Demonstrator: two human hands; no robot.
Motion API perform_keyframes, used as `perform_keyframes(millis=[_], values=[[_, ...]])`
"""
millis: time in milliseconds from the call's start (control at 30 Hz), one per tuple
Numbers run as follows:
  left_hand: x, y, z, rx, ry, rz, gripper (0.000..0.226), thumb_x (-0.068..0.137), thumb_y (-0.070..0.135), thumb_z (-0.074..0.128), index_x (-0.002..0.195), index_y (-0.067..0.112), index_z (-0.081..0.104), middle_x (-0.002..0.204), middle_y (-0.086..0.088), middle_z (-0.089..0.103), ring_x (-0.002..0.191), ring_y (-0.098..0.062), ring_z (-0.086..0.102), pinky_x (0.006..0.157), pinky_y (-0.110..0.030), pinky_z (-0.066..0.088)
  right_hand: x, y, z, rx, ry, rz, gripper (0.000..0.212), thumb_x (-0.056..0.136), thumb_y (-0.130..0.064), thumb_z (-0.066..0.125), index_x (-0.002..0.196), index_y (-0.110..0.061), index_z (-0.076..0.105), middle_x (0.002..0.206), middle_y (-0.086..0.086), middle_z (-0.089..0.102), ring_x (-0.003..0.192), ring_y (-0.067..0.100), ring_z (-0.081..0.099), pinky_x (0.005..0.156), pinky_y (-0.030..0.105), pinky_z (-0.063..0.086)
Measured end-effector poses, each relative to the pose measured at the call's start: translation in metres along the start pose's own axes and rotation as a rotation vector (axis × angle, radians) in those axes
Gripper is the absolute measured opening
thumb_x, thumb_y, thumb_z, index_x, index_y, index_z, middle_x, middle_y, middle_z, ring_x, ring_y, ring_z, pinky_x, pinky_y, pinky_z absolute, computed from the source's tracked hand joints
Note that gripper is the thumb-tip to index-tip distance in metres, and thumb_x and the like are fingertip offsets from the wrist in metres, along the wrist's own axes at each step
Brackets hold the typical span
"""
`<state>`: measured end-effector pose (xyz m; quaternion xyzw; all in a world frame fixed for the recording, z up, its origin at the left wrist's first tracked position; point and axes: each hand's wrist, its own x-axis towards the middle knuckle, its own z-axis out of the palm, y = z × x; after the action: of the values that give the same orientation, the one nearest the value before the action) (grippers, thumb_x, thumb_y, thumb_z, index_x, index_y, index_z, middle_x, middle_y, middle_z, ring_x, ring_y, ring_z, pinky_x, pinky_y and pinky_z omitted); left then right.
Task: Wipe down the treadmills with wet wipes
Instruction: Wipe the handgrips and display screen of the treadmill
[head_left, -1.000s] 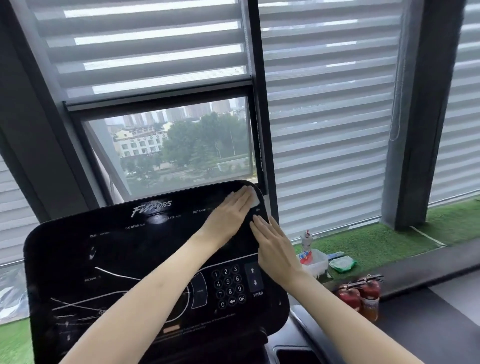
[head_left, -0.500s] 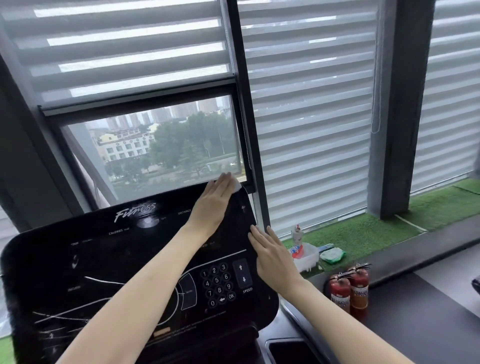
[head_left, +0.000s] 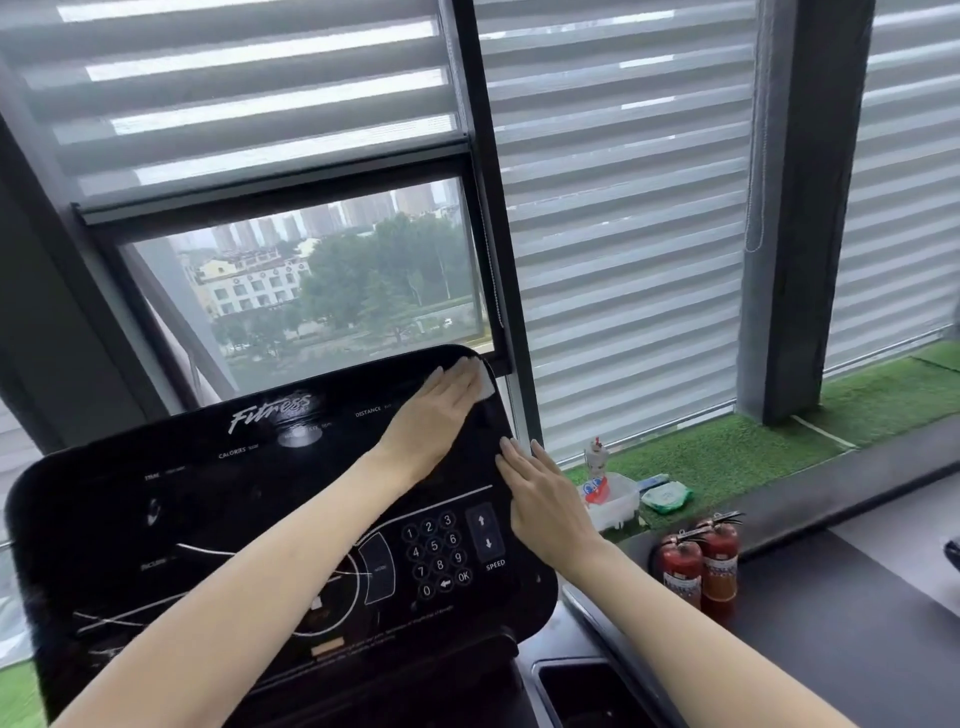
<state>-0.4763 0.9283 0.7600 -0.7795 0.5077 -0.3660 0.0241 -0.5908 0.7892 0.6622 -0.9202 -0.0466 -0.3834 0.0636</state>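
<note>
Two bare hands lie on the black treadmill console (head_left: 156, 519), which fills the near left of the scene and tilts up towards a window (head_left: 337, 286) showing trees and buildings. On the left half of the console are faint white lines and small labels, with the word "Fitness" printed near its far edge. The left forearm crosses the panel from the near left up to the far right corner, where the left hand (head_left: 436, 410) lies flat with its fingers straight and close together, pressing a white wet wipe (head_left: 485, 384) against the glossy face; only the wipe's right edge shows past the fingertips, right at the rounded corner. Nearer and a little to the right, a numeric keypad (head_left: 436, 553) sits beside two arrow buttons (head_left: 484, 532) marked "SPEED". Just right of those buttons the right hand (head_left: 545, 499) rests flat on the console's right edge, its fingers straight, slightly spread and holding nothing, with the fingertips pointing towards the far corner, near the left hand but not touching it. Striped blinds (head_left: 623, 208) cover the panes to the right of the window. Below them a strip of green artificial grass (head_left: 727, 457) carries a small spray bottle (head_left: 596, 462), a white tub (head_left: 618, 501) and a green pack (head_left: 666, 496) lying close together. Two red fire extinguishers (head_left: 701, 564) stand upright side by side just in front of the grass, on the dark floor. A dark pillar (head_left: 800, 208) rises at the far right
</note>
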Motion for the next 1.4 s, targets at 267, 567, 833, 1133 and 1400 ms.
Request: perform_keyframes(millis=[267, 567, 833, 1133, 1400], values=[[-0.002, -0.003, -0.009, 0.158, -0.032, -0.062, 0.081, 0.066, -0.008, 0.076, 0.139, -0.003, 0.042, 0.144, -0.018, 0.046, 0.134, -0.029, 0.043, 0.113, -0.042, 0.025, -0.002, 0.0, 0.003, -0.031, -0.024, -0.004, 0.055, 0.063, -0.003, 0.071, 0.117, 0.002, 0.066, 0.131, 0.019, 0.059, 0.125, 0.027, 0.054, 0.103, 0.044, 0.045], [-0.011, 0.006, -0.006, 0.103, -0.087, 0.061, 0.068, 0.078, -0.008, 0.055, 0.144, 0.002, 0.039, 0.149, -0.012, 0.039, 0.14, -0.025, 0.035, 0.115, -0.04, 0.015, -0.008, 0.002, -0.003, 0.037, 0.023, 0.005, 0.052, 0.068, -0.002, 0.045, 0.114, 0.003, 0.068, 0.122, 0.017, 0.065, 0.118, 0.024, 0.061, 0.108, 0.042, 0.037], [-0.032, 0.04, 0.014, 0.104, -0.229, 0.318, 0.059, 0.083, 0.004, 0.063, 0.14, 0.007, 0.047, 0.147, -0.01, 0.044, 0.136, -0.02, 0.041, 0.113, -0.041, 0.026, -0.043, 0.003, 0.007, 0.031, 0.014, 0.052, 0.05, 0.071, -0.004, 0.038, 0.109, -0.001, 0.071, 0.117, 0.014, 0.068, 0.112, 0.022, 0.064, 0.103, 0.043, 0.041], [-0.036, 0.053, 0.015, 0.079, -0.289, 0.245, 0.066, 0.083, -0.001, 0.063, 0.145, 0.006, 0.039, 0.152, -0.01, 0.036, 0.141, -0.02, 0.033, 0.116, -0.041, 0.014, -0.053, -0.003, 0.014, 0.061, -0.011, 0.064, 0.051, 0.068, 0.0, 0.042, 0.111, 0.001, 0.07, 0.122, 0.016, 0.065, 0.118, 0.025, 0.061, 0.1, 0.045, 0.048], [-0.023, 0.053, 0.006, -0.027, -0.363, 0.012, 0.08, 0.088, -0.01, 0.039, 0.153, 0.014, 0.0, 0.161, -0.001, -0.007, 0.143, -0.008, -0.017, 0.112, -0.032, -0.02, -0.051, -0.006, 0.014, 0.081, -0.053, 0.088, 0.056, 0.074, -0.007, 0.028, 0.113, 0.001, 0.069, 0.125, 0.017, 0.063, 0.121, 0.026, 0.059, 0.105, 0.044, 0.043]])
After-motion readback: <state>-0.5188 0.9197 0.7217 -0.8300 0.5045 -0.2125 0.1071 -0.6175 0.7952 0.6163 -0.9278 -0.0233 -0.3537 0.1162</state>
